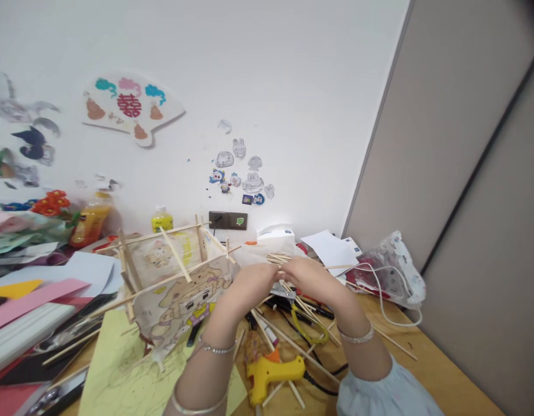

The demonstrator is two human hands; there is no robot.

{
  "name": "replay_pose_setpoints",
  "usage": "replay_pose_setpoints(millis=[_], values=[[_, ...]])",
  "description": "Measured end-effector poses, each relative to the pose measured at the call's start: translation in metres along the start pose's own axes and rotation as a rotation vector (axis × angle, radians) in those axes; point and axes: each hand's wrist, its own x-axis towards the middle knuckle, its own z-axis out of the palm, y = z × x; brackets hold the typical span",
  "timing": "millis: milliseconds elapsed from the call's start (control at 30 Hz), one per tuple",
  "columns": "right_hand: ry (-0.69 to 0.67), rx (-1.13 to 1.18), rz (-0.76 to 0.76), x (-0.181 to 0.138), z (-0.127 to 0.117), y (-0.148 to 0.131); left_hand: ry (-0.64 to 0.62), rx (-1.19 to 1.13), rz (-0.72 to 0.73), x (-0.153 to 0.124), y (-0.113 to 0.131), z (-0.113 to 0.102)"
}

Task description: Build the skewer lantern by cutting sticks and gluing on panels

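My left hand point(256, 283) and my right hand point(307, 280) meet above the middle of the desk, fingers bent and pinched close together. They appear closed on a thin wooden stick point(338, 267), which sticks out past my right wrist; the fingertips partly hide it. Left of my hands stands a frame of wooden sticks point(175, 254) with drawn cartoon paper panels point(184, 300) on its sides. Below my wrists lies a yellow hot glue gun point(275, 372) with an orange part. Loose wooden sticks point(301, 349) and yellow-handled scissors point(312, 335) are scattered under my hands.
Stacked coloured papers point(37, 300) fill the left side, near an orange drink bottle point(91, 219) and a yellow-green bottle point(161, 219). Yellow paper point(115, 358) lies under the frame. A white cable point(381, 292) loops beside a plastic bag point(396, 268). A grey panel point(466, 202) bounds the right.
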Motion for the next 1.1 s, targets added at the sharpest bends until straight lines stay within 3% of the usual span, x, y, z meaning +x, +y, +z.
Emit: replay_pose_setpoints(millis=[133,233,300,367,467,500,667,933,1100], values=[[0.345,-0.030,-0.074,-0.002,-0.006,0.010,0.137,-0.031,-0.176,0.011,-0.009,0.006],[0.531,0.015,0.060,-0.016,-0.015,0.014,0.254,-0.204,-0.293,0.015,-0.012,0.004],[0.421,0.040,0.285,-0.028,-0.010,0.019,0.308,-0.354,-0.289,0.017,-0.014,0.003],[0.157,0.034,0.469,-0.041,0.006,0.026,0.332,-0.500,-0.250,0.017,-0.017,0.003],[-0.145,0.052,0.482,-0.057,0.047,0.037,0.337,-0.672,-0.199,0.017,-0.019,0.003],[-0.183,0.042,0.478,-0.059,0.061,0.039,0.336,-0.716,-0.189,0.017,-0.019,0.002],[-0.122,-0.113,0.553,-0.057,0.106,0.039,0.308,-0.824,-0.161,0.012,-0.015,-0.005],[-0.008,-0.187,0.538,-0.060,0.117,0.053,0.231,-0.686,-0.160,-0.003,-0.012,-0.023],[-0.017,-0.142,0.467,-0.062,0.123,0.061,0.233,-0.576,-0.155,-0.008,-0.010,-0.031]])
